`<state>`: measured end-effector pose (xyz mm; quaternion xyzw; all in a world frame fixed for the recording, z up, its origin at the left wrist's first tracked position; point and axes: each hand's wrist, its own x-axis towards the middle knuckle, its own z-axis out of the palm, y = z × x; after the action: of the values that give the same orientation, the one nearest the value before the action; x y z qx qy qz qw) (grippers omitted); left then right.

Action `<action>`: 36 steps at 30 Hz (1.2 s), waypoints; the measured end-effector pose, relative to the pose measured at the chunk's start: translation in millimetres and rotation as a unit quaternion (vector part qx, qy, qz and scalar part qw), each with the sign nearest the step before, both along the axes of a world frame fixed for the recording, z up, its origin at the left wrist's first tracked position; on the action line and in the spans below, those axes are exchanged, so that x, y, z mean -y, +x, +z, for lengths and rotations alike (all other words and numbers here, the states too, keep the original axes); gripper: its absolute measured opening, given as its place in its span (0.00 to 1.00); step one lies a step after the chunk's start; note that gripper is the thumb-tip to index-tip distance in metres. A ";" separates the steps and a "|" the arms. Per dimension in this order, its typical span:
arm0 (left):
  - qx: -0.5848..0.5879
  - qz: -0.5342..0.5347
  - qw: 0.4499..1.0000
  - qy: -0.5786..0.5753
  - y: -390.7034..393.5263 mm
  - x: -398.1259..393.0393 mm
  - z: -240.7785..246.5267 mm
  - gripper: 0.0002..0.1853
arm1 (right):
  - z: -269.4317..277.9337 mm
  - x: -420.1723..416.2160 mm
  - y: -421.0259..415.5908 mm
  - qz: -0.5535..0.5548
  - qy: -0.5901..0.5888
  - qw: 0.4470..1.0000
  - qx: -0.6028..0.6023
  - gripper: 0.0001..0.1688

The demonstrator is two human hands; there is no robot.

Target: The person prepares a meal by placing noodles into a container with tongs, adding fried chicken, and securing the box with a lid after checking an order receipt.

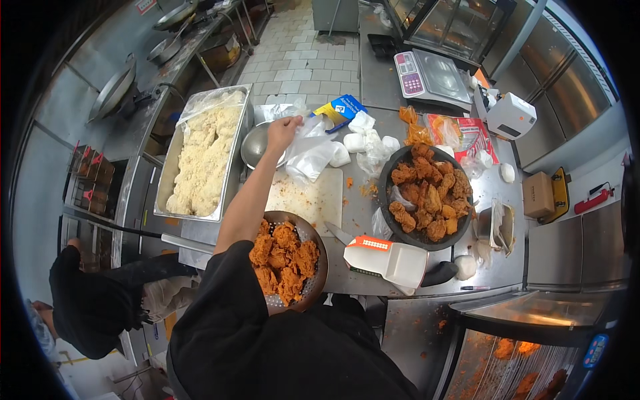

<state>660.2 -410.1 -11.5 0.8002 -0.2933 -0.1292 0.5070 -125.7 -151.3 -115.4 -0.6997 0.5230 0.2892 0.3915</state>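
My left hand (284, 131) reaches out over the worktop, its fingertips closed on thin clear plastic (311, 134). Just beyond lies a blue and yellow box of disposable gloves (341, 111). A steel bowl (257, 145) is partly hidden behind my wrist. Under my forearm is a white cutting board (320, 195) strewn with crumbs. Close to my body, a perforated metal strainer (317, 285) with a long handle holds fried chicken pieces (282, 257). A knife blade (338, 233) rests across the board's edge, its handle end covered by a paper food box (387, 257). My right hand is out of view.
A steel tray (231, 187) of breaded raw pieces stands left. Right, a dark round bowl (387, 220) is heaped with fried chicken. A digital scale (435, 75) and a label printer (511, 116) sit farther back. A co-worker (95, 300) in black stands left. A heated display case (520, 320) is lower right.
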 end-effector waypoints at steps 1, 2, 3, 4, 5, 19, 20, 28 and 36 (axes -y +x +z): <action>-0.035 -0.015 0.998 -0.057 -2.6 -0.5 8.1 0.14 | 22.6 18.4 7.3 -0.002 -0.033 0.999 0.013 0.17; -0.069 -0.051 0.994 -0.075 -9.0 -18.5 22.8 0.08 | 94.5 74.5 68.0 -0.097 -0.021 0.994 0.050 0.19; -0.101 -0.054 0.987 -0.116 -11.6 -32.9 32.8 0.08 | 167.9 127.1 131.7 -0.191 -0.016 0.977 0.094 0.21; -0.136 -0.069 0.975 -0.160 -17.3 -35.3 42.1 0.08 | 182.6 148.5 164.7 -0.194 -0.144 0.940 0.242 0.22; -0.169 -0.085 0.961 -0.200 -25.7 -39.3 50.0 0.10 | 227.8 176.9 218.9 -0.166 -0.176 0.936 0.257 0.19; 0.036 0.002 0.986 -0.163 -152.2 -155.4 112.0 0.08 | 188.5 246.2 521.4 -0.210 -0.156 0.710 0.654 0.08; 0.127 0.022 0.981 -0.145 -148.7 -162.6 103.8 0.06 | 195.2 241.9 516.9 -0.187 -0.221 0.717 0.634 0.07; 0.166 -0.110 0.953 -0.229 -208.9 -139.3 128.8 0.05 | 204.9 208.8 476.3 -0.015 -0.127 0.834 0.537 0.20; 0.156 -0.279 0.925 -0.206 -283.0 -114.2 100.8 0.13 | 189.0 198.8 402.7 -0.423 -0.042 0.500 0.755 0.23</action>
<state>377.3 -295.9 89.3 0.5739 -0.6003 -0.0763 0.5518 277.0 -350.2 73.6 -0.3632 0.2734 -0.5710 0.6836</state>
